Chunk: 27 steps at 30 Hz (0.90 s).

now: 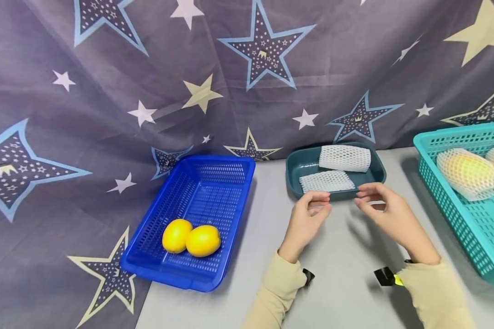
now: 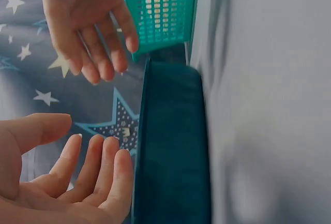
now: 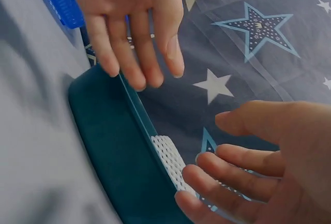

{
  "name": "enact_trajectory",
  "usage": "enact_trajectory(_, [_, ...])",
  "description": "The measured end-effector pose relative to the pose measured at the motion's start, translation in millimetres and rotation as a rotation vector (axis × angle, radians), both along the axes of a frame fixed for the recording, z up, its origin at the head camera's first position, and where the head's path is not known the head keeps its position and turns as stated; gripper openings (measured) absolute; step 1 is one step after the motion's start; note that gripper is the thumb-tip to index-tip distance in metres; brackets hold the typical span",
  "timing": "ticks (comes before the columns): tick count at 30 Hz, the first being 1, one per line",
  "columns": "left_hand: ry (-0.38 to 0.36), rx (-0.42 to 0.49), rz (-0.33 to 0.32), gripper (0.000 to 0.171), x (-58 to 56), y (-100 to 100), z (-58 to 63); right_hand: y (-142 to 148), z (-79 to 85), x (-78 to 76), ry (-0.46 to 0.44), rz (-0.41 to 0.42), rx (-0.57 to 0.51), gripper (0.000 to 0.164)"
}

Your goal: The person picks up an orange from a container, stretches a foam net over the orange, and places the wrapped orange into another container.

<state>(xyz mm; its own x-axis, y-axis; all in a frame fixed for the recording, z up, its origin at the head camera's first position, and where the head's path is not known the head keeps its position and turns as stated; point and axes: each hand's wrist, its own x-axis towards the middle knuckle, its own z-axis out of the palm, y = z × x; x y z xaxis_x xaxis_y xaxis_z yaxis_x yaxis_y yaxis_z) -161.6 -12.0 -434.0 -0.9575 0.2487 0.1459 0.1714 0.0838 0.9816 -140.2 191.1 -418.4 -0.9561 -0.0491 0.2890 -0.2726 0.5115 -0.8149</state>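
Note:
Both hands hover at the near side of a dark teal tray [image 1: 295,176], palms facing each other with a gap between them. My left hand [image 1: 308,218] has loosely bent fingers and holds nothing. Opposite it, my right hand [image 1: 389,214] is likewise relaxed, with nothing in its grasp. Inside the tray lie two white foam net sleeves: one sleeve [image 1: 345,158] at the back right, another sleeve [image 1: 327,181] flatter at the front left. In the right wrist view, a piece of white netting [image 3: 170,159] shows past the tray's rim.
To the left, a blue basket [image 1: 240,201] holds two yellow fruits, one fruit [image 1: 177,236] touching the other [image 1: 203,241]. A turquoise basket [image 1: 448,205] at the right contains net-wrapped yellowish fruit [image 1: 469,173]. Behind the table hangs a grey star-patterned cloth [image 1: 156,68].

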Motion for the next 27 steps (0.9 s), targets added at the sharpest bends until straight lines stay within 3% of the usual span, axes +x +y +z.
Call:
enact_trajectory(6, [0.045, -0.099, 0.028, 0.027, -1.7, -21, 19.9, -17, -1.4, -0.9, -0.008, 0.041, 0.021, 0.028])
enact_trajectory(10, [0.075, -0.145, 0.042, 0.026, -4.9, -33, 38.7, -34, 0.8, -4.0, -0.044, 0.084, 0.034, 0.028])
enact_trajectory(11, [0.078, -0.154, 0.045, 0.027, -3.0, -35, 48.1, -39, 1.1, -4.8, -0.05, 0.093, 0.034, 0.028])
enact_trajectory(17, [0.12, -0.247, 0.077, 0.029, -7.1, -52, 76.5, -71, -1.8, -13.6, -0.078, 0.159, -0.035, 0.029])
enact_trajectory(27, [0.176, -0.422, 0.154, 0.031, -20.1, -89, 102.8, -125, 0.7, -21.3, -0.108, 0.276, -0.137, 0.028])
